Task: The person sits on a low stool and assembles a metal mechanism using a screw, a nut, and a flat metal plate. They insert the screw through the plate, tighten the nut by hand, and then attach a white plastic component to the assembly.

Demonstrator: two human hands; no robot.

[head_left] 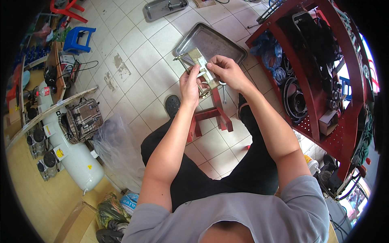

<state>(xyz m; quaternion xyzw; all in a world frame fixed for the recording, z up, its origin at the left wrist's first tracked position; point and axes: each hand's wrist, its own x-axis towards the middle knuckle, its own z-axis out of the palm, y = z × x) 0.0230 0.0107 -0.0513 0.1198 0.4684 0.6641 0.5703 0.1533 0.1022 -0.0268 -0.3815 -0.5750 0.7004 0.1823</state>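
Observation:
A frame-like metal part (197,55), dull yellowish and silver with open gaps, is held up in front of me above a red metal stand (206,114). My left hand (189,86) is closed around its near left side, thumb on the upper face. At its right side, my right hand (227,72) has curled fingers, with thumb and fingertips pinched together against the part's edge. Whatever lies between those fingertips is too small to make out. The stand's upright partly hides behind the metal part. An open-end wrench-like silver tool (224,94) is beside the upright.
Beyond the part lies a grey metal tray (190,35) on the tiled floor, with a smaller tray (156,11) farther off. A red rack (298,121) holding parts stands at right. At left are a blue stool (77,40), a white tank (83,170) and clear plastic sheeting (117,141).

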